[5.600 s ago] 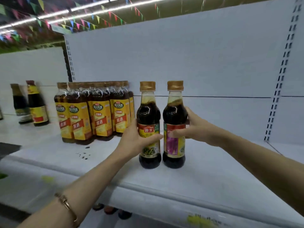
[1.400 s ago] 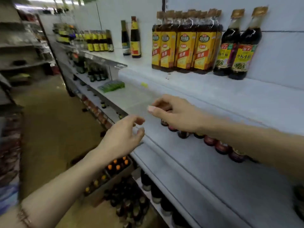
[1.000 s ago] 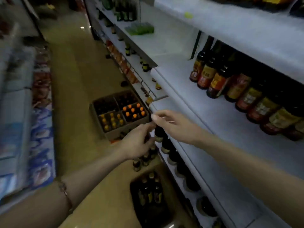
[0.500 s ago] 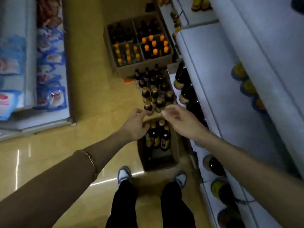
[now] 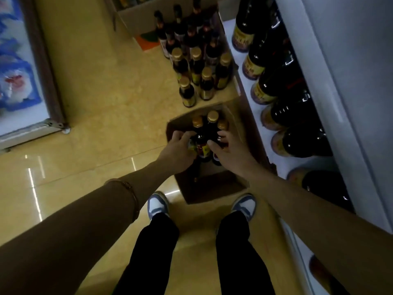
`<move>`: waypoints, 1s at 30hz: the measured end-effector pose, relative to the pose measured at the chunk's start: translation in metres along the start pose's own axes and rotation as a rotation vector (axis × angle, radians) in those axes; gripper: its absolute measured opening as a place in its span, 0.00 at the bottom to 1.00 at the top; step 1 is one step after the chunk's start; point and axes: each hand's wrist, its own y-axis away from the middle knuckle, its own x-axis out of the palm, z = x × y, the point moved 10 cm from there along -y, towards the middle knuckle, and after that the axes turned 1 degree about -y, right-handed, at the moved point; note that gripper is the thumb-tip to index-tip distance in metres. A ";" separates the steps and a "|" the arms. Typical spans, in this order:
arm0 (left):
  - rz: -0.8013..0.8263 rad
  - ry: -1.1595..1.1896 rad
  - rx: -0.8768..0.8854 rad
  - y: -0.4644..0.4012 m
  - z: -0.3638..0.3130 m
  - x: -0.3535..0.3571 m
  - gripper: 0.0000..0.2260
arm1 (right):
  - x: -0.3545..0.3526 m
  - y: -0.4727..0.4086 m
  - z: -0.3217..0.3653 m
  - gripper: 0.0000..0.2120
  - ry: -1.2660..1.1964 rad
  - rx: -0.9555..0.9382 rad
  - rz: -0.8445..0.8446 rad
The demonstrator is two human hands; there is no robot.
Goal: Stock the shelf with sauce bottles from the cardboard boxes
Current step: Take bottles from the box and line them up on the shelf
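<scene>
The left hand (image 5: 180, 149) is curled round the shoulder of the leftmost dark sauce bottle with a gold screw cap (image 5: 197, 133) in the box, and the right hand (image 5: 228, 149) wraps the rightmost one, thumb across its front; whether either grip has fully closed cannot be told, but the fingers plainly bend round the bottles.

Largest in view is the white metal shelving unit (image 5: 314, 67) down the right side, its lowest deck lined with big dark bottles with yellow-and-red labels (image 5: 274, 60). On the glossy yellow tiled floor (image 5: 95, 103), just beside the shelf foot, sits the open brown cardboard box (image 5: 210, 188), mostly emptied, with three gold-capped bottles standing together at its far end. Beyond it a loose cluster of similar small bottles (image 5: 197, 75) stands on the floor, and further off another cardboard box (image 5: 136, 15).

The bottles look full of dark liquid, so each is likely fairly heavy for its size and rigid, whether glass or hard plastic cannot be told; treat it as breakable. The smooth wall and glossy label may be slippery. The best hold is probably round the body just below the shoulder, where the taper stops the hand sliding, not by the cap. Lifting straight up should clear the middle bottle and the box wall.
</scene>
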 end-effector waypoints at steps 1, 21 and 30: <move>-0.002 -0.003 -0.005 -0.012 0.006 0.011 0.26 | 0.003 -0.012 -0.011 0.28 0.008 0.003 -0.020; -0.062 0.268 -0.386 -0.191 0.102 0.123 0.32 | 0.030 -0.184 -0.159 0.37 -0.102 0.231 -0.235; -0.213 0.965 -0.496 -0.202 0.140 0.157 0.19 | 0.034 -0.227 -0.172 0.38 0.023 0.160 -0.188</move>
